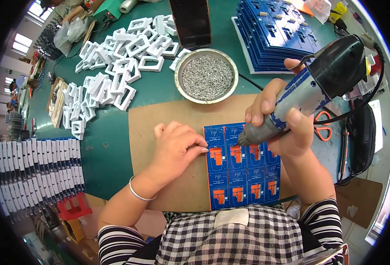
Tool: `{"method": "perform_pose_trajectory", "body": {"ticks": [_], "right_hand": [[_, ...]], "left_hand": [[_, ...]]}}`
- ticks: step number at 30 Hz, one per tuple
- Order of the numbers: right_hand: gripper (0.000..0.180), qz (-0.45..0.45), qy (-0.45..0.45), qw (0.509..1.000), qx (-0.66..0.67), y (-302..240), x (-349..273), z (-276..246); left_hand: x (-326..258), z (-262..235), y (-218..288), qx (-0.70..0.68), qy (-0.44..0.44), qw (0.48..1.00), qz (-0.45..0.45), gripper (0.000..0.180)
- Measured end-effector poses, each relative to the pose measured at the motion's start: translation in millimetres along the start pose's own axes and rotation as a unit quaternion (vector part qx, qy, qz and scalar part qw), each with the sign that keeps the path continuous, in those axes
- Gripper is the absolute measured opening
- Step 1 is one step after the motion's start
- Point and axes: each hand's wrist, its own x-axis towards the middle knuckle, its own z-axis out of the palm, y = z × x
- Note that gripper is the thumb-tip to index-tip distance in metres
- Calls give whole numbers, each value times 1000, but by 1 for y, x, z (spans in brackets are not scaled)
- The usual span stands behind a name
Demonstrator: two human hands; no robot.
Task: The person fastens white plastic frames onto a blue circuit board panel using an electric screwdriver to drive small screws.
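Your right hand (297,140) grips the power driver (297,98) over the near blue board (246,171); your left hand (175,148), fingertips together, is by the board's left edge. Ideally, steady it and straighten the driver.

An electronics assembly workshop — the green desk (100,152) carries a bowl of small screws (206,101), heaped white plastic frames (123,37) and, upper right, stacked blue circuit boards (283,44); a power screwdriver (299,99) is held above it — another person's arm (73,13) shows upper left.

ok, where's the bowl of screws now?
Head view, upper centre: the bowl sits between the white frames and the stack of blue boards.
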Motion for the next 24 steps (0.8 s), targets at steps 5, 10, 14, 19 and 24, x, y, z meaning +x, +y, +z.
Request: {"method": "perform_pose_trajectory", "body": {"ticks": [5,10,14,19,24], "right_hand": [[76,22,-24,997,68,0,-2,-2],[77,22,-41,998,50,4,-2,4],[77,22,-67,997,44,9,-3,16],[63,13,-82,997,5,12,-10,27],[63,12,-104,994,-18,16,-9,33]], "left_hand": [[4,-5,4,36,-7,999,23,8],[11,-8,9,76,-37,995,49,7],[9,-8,7,78,-38,996,36,6],[5,-3,5,51,-23,998,4,9],[2,1,3,32,5,999,-6,10]]}}
